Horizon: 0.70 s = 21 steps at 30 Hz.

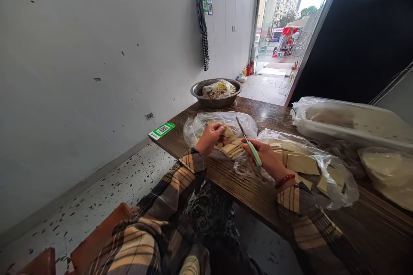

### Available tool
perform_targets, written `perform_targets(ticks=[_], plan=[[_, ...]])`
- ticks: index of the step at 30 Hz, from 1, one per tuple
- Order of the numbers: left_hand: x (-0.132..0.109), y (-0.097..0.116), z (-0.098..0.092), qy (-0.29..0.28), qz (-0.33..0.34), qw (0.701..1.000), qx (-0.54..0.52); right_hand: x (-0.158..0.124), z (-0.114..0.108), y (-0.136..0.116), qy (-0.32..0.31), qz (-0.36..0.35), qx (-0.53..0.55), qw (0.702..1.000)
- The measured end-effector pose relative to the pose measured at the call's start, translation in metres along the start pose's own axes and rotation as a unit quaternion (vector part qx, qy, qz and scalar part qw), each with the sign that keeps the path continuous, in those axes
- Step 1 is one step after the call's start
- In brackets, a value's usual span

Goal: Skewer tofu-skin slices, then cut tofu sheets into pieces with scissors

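Note:
My left hand pinches a pale yellow tofu sheet between thumb and fingers, above an open clear plastic bag. Cut strips and pieces of the same sheet lie beneath it on the bag. In my right hand is a pair of scissors with light green handles, its blades pointing up and left, apart from the held sheet. Part of the handles is hidden by my fingers. By my right wrist, a second clear bag holds several flat square sheets.
A metal bowl with thin sticks and a plastic bag stands at the table's far end. A plastic-covered tub and a bag of pale sheets are on the right. A payment-code card lies at the table's left corner.

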<state>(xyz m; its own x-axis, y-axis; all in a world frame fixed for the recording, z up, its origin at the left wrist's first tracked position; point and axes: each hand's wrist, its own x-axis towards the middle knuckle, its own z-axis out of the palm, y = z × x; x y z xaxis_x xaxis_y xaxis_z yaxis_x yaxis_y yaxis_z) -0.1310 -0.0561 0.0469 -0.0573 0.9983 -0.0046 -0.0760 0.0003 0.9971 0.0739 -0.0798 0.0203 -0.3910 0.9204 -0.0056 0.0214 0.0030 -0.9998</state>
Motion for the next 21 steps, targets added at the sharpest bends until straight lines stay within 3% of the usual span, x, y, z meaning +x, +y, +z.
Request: perform_targets(ticks=[3, 6, 8, 11, 13, 16, 18, 21], plan=[[0.008, -0.004, -0.003, 0.084, 0.028, 0.995, -0.039, -0.001, -0.002, -0.002, 0.019, -0.007, 0.013, 1.000], [0.013, -0.008, -0.006, 0.121, 0.049, 0.990, -0.052, -0.003, -0.001, -0.005, 0.024, -0.009, 0.015, 1.000], [0.014, -0.013, -0.007, 0.112, 0.053, 0.992, -0.007, -0.003, -0.001, -0.006, 0.023, -0.011, 0.011, 1.000], [0.014, -0.020, -0.004, 0.064, 0.099, 0.981, 0.155, -0.002, -0.001, -0.005, 0.024, -0.011, 0.004, 1.000], [0.015, -0.023, 0.000, 0.034, 0.152, 0.943, 0.295, -0.002, -0.001, -0.005, 0.026, -0.015, -0.005, 1.000], [0.016, -0.025, 0.006, -0.011, 0.197, 0.859, 0.472, -0.002, -0.003, -0.004, 0.023, -0.024, -0.022, 0.999], [0.016, -0.026, 0.009, -0.028, 0.199, 0.816, 0.542, -0.002, -0.003, -0.004, 0.022, -0.028, -0.032, 0.999], [0.015, -0.027, 0.013, -0.022, 0.198, 0.775, 0.599, -0.001, -0.003, -0.004, 0.021, -0.032, -0.040, 0.998]])
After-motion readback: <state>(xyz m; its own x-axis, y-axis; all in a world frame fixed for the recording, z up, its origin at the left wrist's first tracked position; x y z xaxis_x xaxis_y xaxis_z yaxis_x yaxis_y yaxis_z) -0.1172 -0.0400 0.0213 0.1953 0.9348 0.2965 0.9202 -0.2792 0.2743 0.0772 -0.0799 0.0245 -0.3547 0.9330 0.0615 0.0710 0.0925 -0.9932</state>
